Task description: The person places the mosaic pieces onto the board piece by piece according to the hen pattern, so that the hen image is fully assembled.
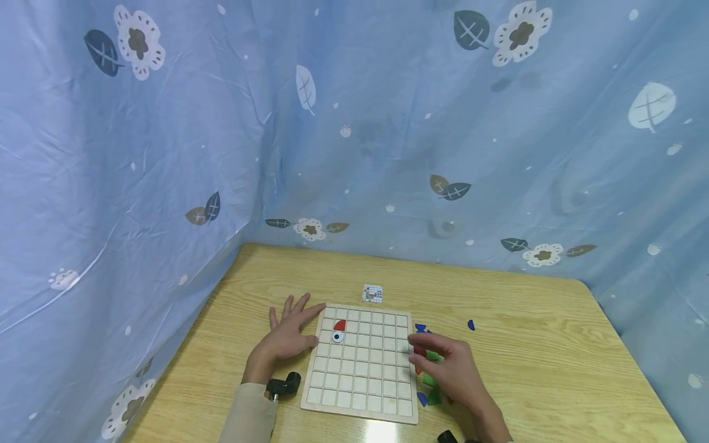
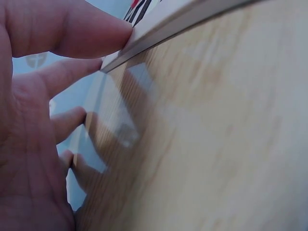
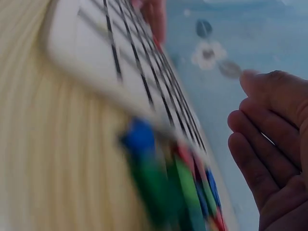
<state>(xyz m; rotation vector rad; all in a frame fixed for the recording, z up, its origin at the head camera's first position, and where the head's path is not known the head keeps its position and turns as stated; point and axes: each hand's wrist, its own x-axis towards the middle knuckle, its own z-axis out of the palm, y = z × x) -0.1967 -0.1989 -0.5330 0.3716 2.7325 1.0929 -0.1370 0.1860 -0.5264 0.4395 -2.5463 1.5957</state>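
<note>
A square wooden grid board [image 1: 375,373] lies on the table. In its upper left cells sit a red quarter-round piece [image 1: 340,324] and, just below, a white round eye piece [image 1: 338,337] with a dark centre. My left hand [image 1: 288,336] rests at the board's left side, fingers spread; in the left wrist view the thumb [image 2: 91,36] and index fingertip meet the board's edge. At the right edge my right hand [image 1: 455,369] hovers over loose coloured pieces, thumb apart from the gently bent fingers, nothing visible between them. It partly covers red and green pieces [image 1: 434,397].
A small picture card [image 1: 372,293] lies beyond the board's far edge. One blue half-round piece [image 1: 471,324] lies apart to the right, another blue piece [image 1: 423,399] near the board's lower right. Blue patterned cloth [image 1: 388,123] hangs behind and beside the wooden table [image 1: 554,369].
</note>
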